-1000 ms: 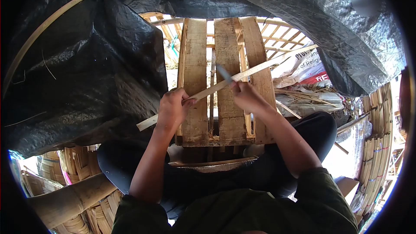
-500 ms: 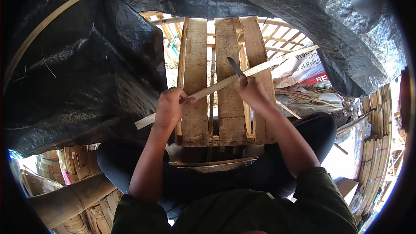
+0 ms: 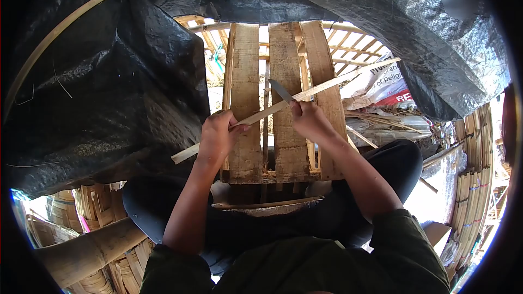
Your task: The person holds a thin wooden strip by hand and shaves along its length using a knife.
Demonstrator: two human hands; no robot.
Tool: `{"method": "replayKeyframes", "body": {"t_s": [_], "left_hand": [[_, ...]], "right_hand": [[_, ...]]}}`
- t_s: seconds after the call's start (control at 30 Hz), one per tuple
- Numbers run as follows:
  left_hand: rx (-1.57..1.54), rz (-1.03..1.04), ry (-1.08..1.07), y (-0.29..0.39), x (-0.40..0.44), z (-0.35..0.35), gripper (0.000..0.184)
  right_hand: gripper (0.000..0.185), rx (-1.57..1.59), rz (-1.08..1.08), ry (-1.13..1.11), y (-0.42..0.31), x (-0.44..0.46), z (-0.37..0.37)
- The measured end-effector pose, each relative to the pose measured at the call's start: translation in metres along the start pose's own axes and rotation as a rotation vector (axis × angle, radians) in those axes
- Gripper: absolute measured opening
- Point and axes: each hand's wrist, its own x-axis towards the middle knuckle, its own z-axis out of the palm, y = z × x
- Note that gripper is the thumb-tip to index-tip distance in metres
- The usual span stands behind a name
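My left hand (image 3: 219, 130) is closed around a long pale bamboo strip (image 3: 332, 82), near the strip's lower left end. The strip slants up to the right, across and above a wooden slatted bench (image 3: 290, 152). My right hand (image 3: 311, 121) grips a knife (image 3: 281, 91), its handle hidden in the fist. The blade points up and left, lying against or just over the strip; whether it cuts in, I cannot tell. Both forearms reach in over my crossed legs.
Black tarpaulin (image 3: 98, 92) hangs at the left, and more tarpaulin (image 3: 376, 0) covers the top. A printed sack (image 3: 389, 84) lies at the right. Bundled bamboo strips (image 3: 473, 201) stand further right, and a thick bamboo pole (image 3: 90, 250) lies at lower left.
My right hand and the knife have moved left and slightly down along the strip, closer to my left hand. My left hand has barely shifted.
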Motion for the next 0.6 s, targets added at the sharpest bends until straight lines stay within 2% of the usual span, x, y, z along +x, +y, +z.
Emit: {"method": "replayKeyframes", "body": {"t_s": [0.03,0.1,0.13,0.17,0.23,0.27,0.3,0.37,0.4,0.5,0.6], "left_hand": [[0.004,0.003,0.001,0.0,0.0,-0.002,0.036],[0.001,0.049,0.012,0.001,0.001,-0.003,0.036],[0.0,0.049,0.015,0.002,0.0,-0.004,0.036],[0.008,0.052,0.02,0.004,-0.002,-0.005,0.036],[0.014,0.06,0.022,0.005,-0.002,-0.004,0.036],[0.026,0.048,0.015,0.004,-0.002,-0.003,0.037],[0.041,0.039,0.008,0.004,-0.001,-0.003,0.038],[0.051,0.04,-0.006,0.006,0.001,-0.005,0.037],[0.053,0.027,-0.016,0.006,0.0,-0.005,0.036],[0.05,0.049,-0.003,0.008,0.0,-0.007,0.037],[0.049,0.032,-0.006,0.01,-0.001,-0.007,0.037]], "right_hand": [[0.045,0.004,-0.002,0.003,-0.007,0.003,-0.011],[0.043,0.027,0.226,-0.106,-0.013,0.009,-0.041],[0.042,0.001,0.124,0.036,0.0,0.016,-0.032],[0.042,-0.004,0.122,0.037,0.013,0.017,-0.021],[0.042,-0.032,-0.109,-0.067,0.005,-0.003,-0.002],[0.041,0.169,0.076,-0.141,-0.023,-0.017,-0.006],[0.041,0.174,0.077,-0.134,-0.019,-0.02,-0.003],[0.044,0.083,-0.085,-0.083,-0.013,-0.019,0.006],[0.045,0.114,-0.023,-0.143,-0.021,-0.018,-0.003],[0.045,0.139,-0.01,-0.259,-0.022,-0.013,-0.018],[0.047,0.129,0.022,-0.259,-0.022,-0.017,-0.021]]}}
